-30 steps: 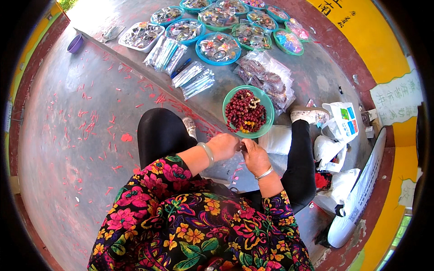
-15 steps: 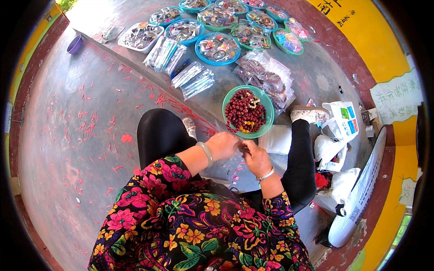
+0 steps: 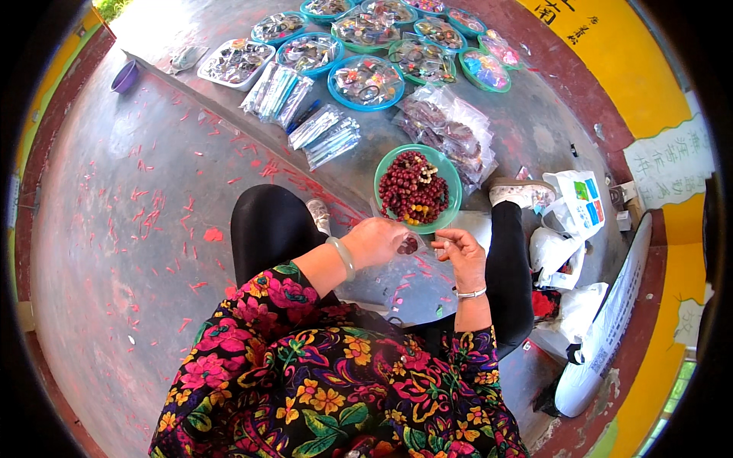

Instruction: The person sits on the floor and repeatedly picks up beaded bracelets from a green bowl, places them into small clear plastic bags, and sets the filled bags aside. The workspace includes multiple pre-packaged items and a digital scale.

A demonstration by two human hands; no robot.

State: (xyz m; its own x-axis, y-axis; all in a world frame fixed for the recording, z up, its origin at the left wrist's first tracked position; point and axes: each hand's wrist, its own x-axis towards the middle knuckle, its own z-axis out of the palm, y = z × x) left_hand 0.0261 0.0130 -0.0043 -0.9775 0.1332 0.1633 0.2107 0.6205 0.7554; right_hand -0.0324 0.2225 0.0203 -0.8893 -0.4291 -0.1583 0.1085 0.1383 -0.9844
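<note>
My left hand [image 3: 374, 243], with a pale bangle at the wrist, is closed on a small clear plastic bag. Some dark red beads [image 3: 408, 244] show in the bag beside the fingertips. To its right, my right hand [image 3: 463, 256], wearing a silver bracelet, is raised with thumb and fingers pinched together; what they hold, if anything, is too small to make out. Just beyond both hands sits a green bowl [image 3: 456, 200] heaped with dark red bead bracelets [image 3: 412, 183], a few yellow and pale beads among them.
Past the bowl lie clear bags of dark beads [image 3: 450, 133] and bundles of wrapped pens [image 3: 327, 136]. Farther off stand several basins of packaged trinkets [image 3: 366, 82]. White plastic bags [image 3: 576, 206] lie at the right, near the wall. Red scraps litter the floor [image 3: 153, 252].
My right hand has moved right, away from my left, and turned its fingers up. Dark red beads now show at my left hand. More of the floor between the hands is visible.
</note>
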